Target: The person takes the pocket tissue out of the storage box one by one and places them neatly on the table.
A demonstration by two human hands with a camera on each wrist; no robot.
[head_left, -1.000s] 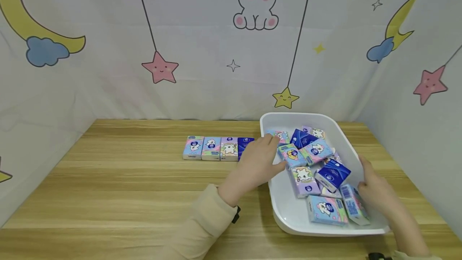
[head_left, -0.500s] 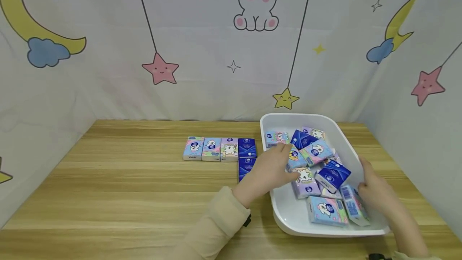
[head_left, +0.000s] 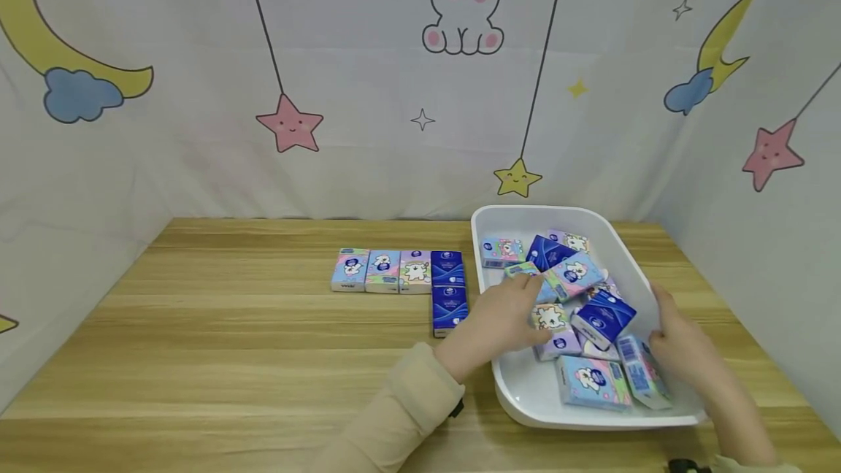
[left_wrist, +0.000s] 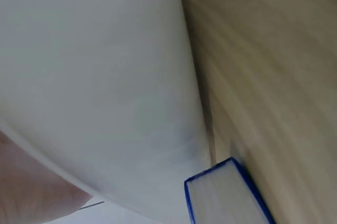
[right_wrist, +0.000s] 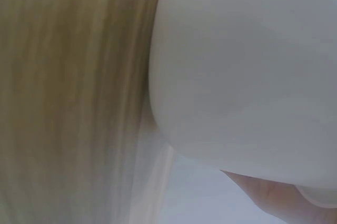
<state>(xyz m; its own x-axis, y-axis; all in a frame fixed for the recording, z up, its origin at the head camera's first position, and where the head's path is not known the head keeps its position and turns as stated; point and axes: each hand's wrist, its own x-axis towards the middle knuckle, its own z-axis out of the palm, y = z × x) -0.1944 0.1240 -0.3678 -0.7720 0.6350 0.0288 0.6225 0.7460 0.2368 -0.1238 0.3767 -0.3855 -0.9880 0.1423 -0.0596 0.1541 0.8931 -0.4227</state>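
A white plastic bin (head_left: 525, 391) stands at the right of the table, holding several pocket tissue packs in cartoon and dark blue wrappers. My left hand (head_left: 501, 318) reaches over its left rim, thumb apart from the fingers, above a cartoon tissue pack (head_left: 522, 271) and a lilac tissue pack (head_left: 550, 317). The fingertips are partly hidden; no pack is lifted. My right hand (head_left: 686, 349) grips the bin's right rim. In the right wrist view, a bit of the right hand (right_wrist: 274, 197) shows past the bin's outer wall (right_wrist: 247, 77).
Left of the bin, several tissue packs (head_left: 382, 271) lie side by side in a row. A dark blue pack (head_left: 450, 310) lies below the row's right end, near the bin's left wall. Wooden tabletop (head_left: 217, 341) extends leftward. A printed curtain (head_left: 368, 159) hangs behind.
My left hand has moved right and down, from over the bin's left rim to above the packs inside. Both dark blue packs beside the bin have come into view. My right hand stays on the rim.
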